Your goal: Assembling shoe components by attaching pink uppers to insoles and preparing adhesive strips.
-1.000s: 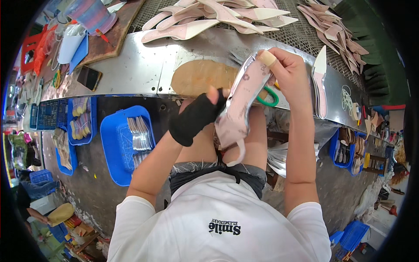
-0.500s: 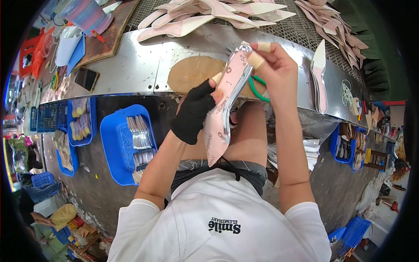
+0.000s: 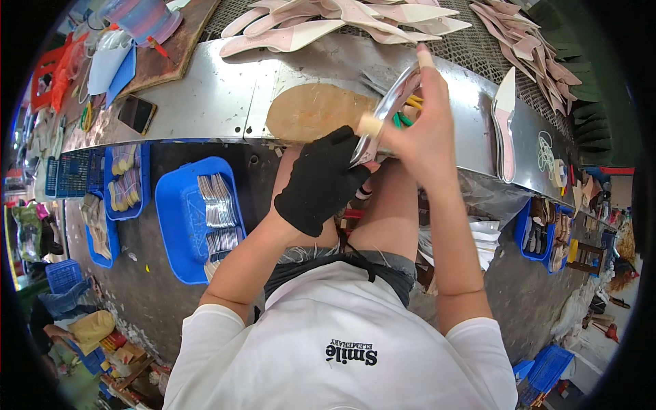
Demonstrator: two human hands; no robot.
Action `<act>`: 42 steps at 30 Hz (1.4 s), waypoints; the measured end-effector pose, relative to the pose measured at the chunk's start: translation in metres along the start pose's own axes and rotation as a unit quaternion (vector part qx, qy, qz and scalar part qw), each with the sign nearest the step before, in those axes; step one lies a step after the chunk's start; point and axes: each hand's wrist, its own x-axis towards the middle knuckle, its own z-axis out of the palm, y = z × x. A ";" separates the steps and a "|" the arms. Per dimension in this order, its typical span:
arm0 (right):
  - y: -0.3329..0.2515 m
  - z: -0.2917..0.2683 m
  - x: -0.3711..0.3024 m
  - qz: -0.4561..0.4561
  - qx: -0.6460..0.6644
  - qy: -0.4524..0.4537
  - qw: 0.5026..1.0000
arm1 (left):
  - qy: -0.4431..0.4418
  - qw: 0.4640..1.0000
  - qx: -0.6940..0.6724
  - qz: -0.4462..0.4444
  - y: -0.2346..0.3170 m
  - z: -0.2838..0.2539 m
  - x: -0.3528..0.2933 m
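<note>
Over the front edge of the metal bench, I hold a shoe insole stack (image 3: 394, 98), pink with silvery edges and now turned nearly edge-on. My left hand (image 3: 321, 183), in a black glove with bare fingertips, is closed round its near end; that hand's fingers are mostly hidden. Along the other side, my right hand (image 3: 430, 130) grips it, with tape on the thumb and a finger, slightly blurred. A brown oval pad (image 3: 311, 113) lies on the bench left of the stack. Something green (image 3: 403, 119) shows partly behind the right hand.
Pink and white insoles (image 3: 294, 37) are piled at the back, with more (image 3: 529, 44) at far right. A few insoles (image 3: 504, 130) lie on the bench's right, beside white string (image 3: 545, 152). A blue bin (image 3: 179, 225) with silvery bundles stands lower left. A phone (image 3: 137, 114) lies left.
The insole stack has turned from its broad pink face to nearly edge-on, and its near end has risen from my lap. My left hand has rolled over, showing its gloved back.
</note>
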 end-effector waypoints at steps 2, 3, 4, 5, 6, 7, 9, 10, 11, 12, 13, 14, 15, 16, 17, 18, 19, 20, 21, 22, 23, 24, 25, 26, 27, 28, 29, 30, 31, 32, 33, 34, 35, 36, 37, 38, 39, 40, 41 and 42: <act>0.013 -0.007 0.014 0.141 0.102 -0.050 0.983 | -0.043 0.992 0.113 0.030 0.004 -0.006 0.001; 0.014 -0.008 0.019 0.141 0.102 -0.050 0.983 | -0.043 0.992 0.114 0.030 0.007 -0.008 0.002; 0.014 -0.009 0.024 0.192 0.129 -0.065 0.971 | -0.062 0.997 0.004 -0.053 0.011 -0.010 0.002; 0.013 -0.010 0.027 0.243 0.156 -0.080 0.954 | -0.081 0.982 -0.105 -0.135 0.014 -0.010 0.001; 0.019 -0.006 0.023 0.207 0.141 -0.053 0.967 | -0.080 0.983 -0.105 -0.130 0.012 -0.010 0.003; 0.010 -0.002 0.021 0.202 0.143 -0.054 0.967 | -0.072 0.982 -0.110 -0.136 0.006 -0.011 0.002; -0.010 0.003 0.010 -0.061 -0.050 0.057 0.995 | -0.066 0.981 -0.115 -0.140 0.004 -0.015 0.000; 0.000 0.003 0.011 -0.057 -0.029 0.063 0.996 | -0.076 0.983 -0.101 -0.136 0.006 -0.018 0.000; 0.005 0.001 0.017 -0.056 -0.032 0.066 0.996 | -0.086 0.984 -0.088 -0.133 0.007 -0.020 -0.002; 0.008 -0.002 0.022 0.018 0.008 0.037 0.999 | -0.089 0.983 -0.089 -0.131 0.005 -0.021 -0.005; 0.010 -0.004 0.027 0.091 0.048 0.009 0.995 | -0.081 0.977 -0.129 -0.147 0.000 -0.021 -0.010; 0.011 -0.009 0.032 0.130 0.075 -0.020 0.989 | -0.073 0.969 -0.170 -0.163 -0.003 -0.022 -0.013; 0.014 -0.013 0.038 0.131 0.072 -0.018 0.989 | -0.075 0.969 -0.171 -0.162 -0.002 -0.025 -0.014; 0.018 -0.019 0.043 0.164 0.190 -0.085 0.964 | -0.090 0.960 -0.191 -0.183 0.001 -0.029 -0.014; 0.021 -0.025 0.047 0.193 0.304 -0.150 0.921 | -0.104 0.950 -0.210 -0.205 0.003 -0.033 -0.014; 0.024 -0.031 0.048 0.173 0.318 -0.183 0.914 | -0.110 0.942 -0.226 -0.223 0.005 -0.037 -0.015; 0.024 -0.029 0.048 0.173 0.320 -0.184 0.913 | -0.109 0.942 -0.226 -0.224 0.004 -0.036 -0.016; 0.023 -0.027 0.048 0.159 0.267 -0.178 0.933 | -0.106 0.944 -0.231 -0.208 0.002 -0.035 -0.016; 0.022 -0.025 0.049 0.145 0.214 -0.171 0.951 | -0.103 0.947 -0.236 -0.192 0.001 -0.034 -0.015; 0.021 -0.022 0.049 0.143 0.216 -0.173 0.950 | -0.101 0.947 -0.235 -0.192 0.001 -0.034 -0.015; 0.019 -0.020 0.047 0.178 0.280 -0.153 0.931 | -0.092 0.937 -0.265 -0.208 0.001 -0.035 -0.014; 0.017 -0.018 0.044 0.212 0.341 -0.133 0.906 | -0.082 0.925 -0.295 -0.224 0.002 -0.035 -0.014; 0.018 -0.017 0.039 0.211 0.343 -0.137 0.905 | -0.078 0.925 -0.295 -0.225 0.000 -0.032 -0.014; 0.020 -0.016 0.033 0.242 0.374 -0.130 0.886 | -0.041 0.918 -0.335 -0.209 -0.005 -0.028 -0.011; 0.021 -0.014 0.025 0.273 0.407 -0.122 0.863 | -0.005 0.908 -0.372 -0.193 -0.007 -0.025 -0.009; 0.018 -0.012 0.011 0.246 0.352 -0.171 0.887 | 0.019 0.908 -0.377 -0.183 -0.007 -0.025 -0.006; 0.014 -0.009 -0.004 0.260 0.365 -0.224 0.865 | 0.024 0.909 -0.374 -0.183 -0.007 -0.023 -0.003; 0.009 -0.009 -0.016 0.274 0.374 -0.275 0.842 | 0.052 0.904 -0.378 -0.190 -0.005 -0.019 -0.001; 0.001 -0.008 -0.026 0.244 0.398 -0.284 0.837 | 0.076 0.898 -0.384 -0.199 -0.004 -0.015 0.001; -0.003 -0.007 -0.035 0.212 0.327 -0.251 0.886 | 0.076 0.903 -0.371 -0.202 -0.002 -0.014 0.002; -0.003 -0.006 -0.041 0.177 0.251 -0.213 0.928 | 0.071 0.904 -0.372 -0.200 -0.001 -0.012 0.003; -0.001 -0.006 -0.044 0.177 0.247 -0.207 0.930 | 0.088 0.897 -0.381 -0.206 -0.001 -0.010 0.003; 0.002 -0.007 -0.047 0.220 0.295 -0.218 0.904 | 0.104 0.890 -0.390 -0.211 -0.001 -0.008 0.002; 0.004 -0.009 -0.045 0.258 0.343 -0.227 0.874 | 0.097 0.912 -0.357 -0.179 -0.015 -0.008 0.000; 0.005 -0.012 -0.038 0.254 0.337 -0.216 0.881 | 0.066 0.848 -0.466 -0.244 0.001 -0.010 0.004; 0.005 -0.016 -0.030 0.121 0.178 -0.088 0.973 | 0.041 0.846 -0.463 -0.259 0.002 -0.008 0.005; 0.003 -0.020 -0.026 -0.017 0.008 0.043 0.999 | 0.018 0.844 -0.459 -0.276 0.001 -0.009 0.005; 0.005 -0.032 -0.022 -0.079 -0.064 0.020 0.995 | -0.043 0.839 -0.472 -0.267 -0.005 -0.007 0.007; 0.012 -0.037 -0.019 -0.079 -0.073 0.027 0.994 | -0.053 0.839 -0.474 -0.261 -0.007 -0.004 0.011; 0.023 -0.041 -0.018 -0.135 -0.075 -0.005 0.988 | -0.076 0.812 -0.516 -0.261 -0.008 0.002 0.012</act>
